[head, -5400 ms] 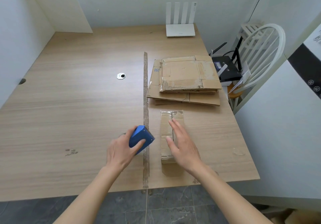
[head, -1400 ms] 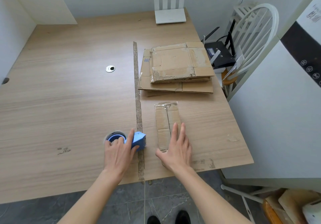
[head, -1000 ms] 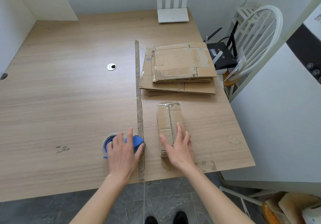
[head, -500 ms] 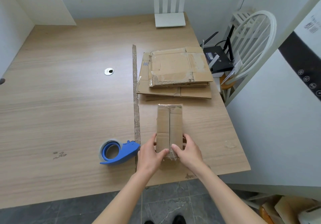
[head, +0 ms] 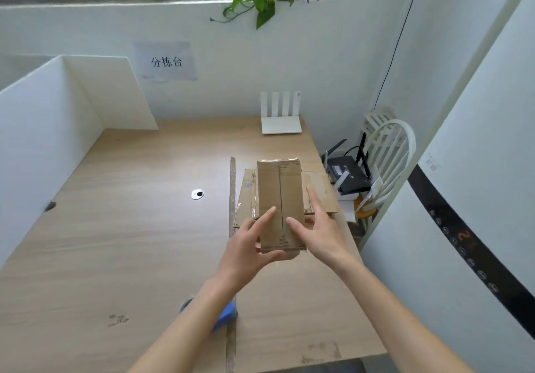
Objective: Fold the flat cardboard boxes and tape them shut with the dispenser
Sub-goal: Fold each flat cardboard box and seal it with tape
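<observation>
1. Mostly hidden, the blue tape dispenser (head: 227,316) lies on the wooden table (head: 130,228) at about 6 o'clock, under your left forearm; only a blue sliver shows.
2. The stack of flat cardboard (head: 321,196) sits at roughly 1 o'clock on the table, largely covered by the box you hold up in front of it.
3. The far end of the folded cardboard box (head: 279,196) and its underside cannot be seen, so whether tape runs there is unclear.
4. Your left hand (head: 246,252) grips the near left corner of the box, thumb curled beneath the bottom edge and index finger laid straight along the top near the centre seam.
5. Your right hand (head: 320,232) holds the right side, thumb on the top face, fingers spread along the right edge.
6. The box is raised above the table, long axis pointing toward 12 o'clock.
</observation>
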`<state>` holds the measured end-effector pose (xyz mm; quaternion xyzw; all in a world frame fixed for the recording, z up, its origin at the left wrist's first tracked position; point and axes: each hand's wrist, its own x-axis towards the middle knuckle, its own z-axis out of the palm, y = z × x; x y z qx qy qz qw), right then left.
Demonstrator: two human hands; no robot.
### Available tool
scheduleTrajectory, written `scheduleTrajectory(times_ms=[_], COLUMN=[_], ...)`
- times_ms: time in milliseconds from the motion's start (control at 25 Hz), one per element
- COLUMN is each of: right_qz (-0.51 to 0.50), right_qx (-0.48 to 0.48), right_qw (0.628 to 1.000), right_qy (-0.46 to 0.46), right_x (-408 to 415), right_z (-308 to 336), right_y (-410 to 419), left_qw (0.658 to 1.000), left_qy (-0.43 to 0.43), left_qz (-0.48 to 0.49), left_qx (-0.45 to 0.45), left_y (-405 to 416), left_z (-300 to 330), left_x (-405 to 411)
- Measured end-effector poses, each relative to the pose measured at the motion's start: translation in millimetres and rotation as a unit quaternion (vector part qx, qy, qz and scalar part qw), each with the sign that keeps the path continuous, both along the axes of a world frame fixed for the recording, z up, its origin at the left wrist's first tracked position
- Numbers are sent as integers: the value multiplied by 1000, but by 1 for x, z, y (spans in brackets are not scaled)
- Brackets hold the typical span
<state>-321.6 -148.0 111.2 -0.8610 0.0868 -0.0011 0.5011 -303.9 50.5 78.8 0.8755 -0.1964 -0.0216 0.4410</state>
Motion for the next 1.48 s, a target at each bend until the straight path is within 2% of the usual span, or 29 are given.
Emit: scheduleTrajectory(times_ms=[120, 320, 560, 760, 920, 1080, 1200, 1480], right_qz=[91, 127, 134, 146, 151, 183, 188, 118], right_qx=[-35, -34, 6, -11, 126, 161, 123, 31], right_qw=[995, 990, 988, 982, 974, 965, 969, 965], right_qy=[-14, -50, -82, -120, -110, -97, -107, -234], right_x=[-1, -1, -1, -4, -3, -1, -2, -7], right_z=[39, 84, 131, 159, 177, 183, 188, 199], right_y=[-7, -17, -16, -10, -3, -3, 0, 23], left_qw=[994, 990, 990, 985, 982, 981, 980, 974], left_qy=[-77, -100, -127, -154, -167, -159, -152, -168], left_qz=[1, 18, 24, 67, 91, 107, 123, 142], left_qx=[81, 101, 59, 36, -1, -20, -37, -47], left_y=[8, 13, 15, 15, 21, 29, 37, 43], left_z=[42, 112, 161, 190, 209, 219, 224, 231], left_x=[10, 21, 19, 14, 12, 12, 11, 1])
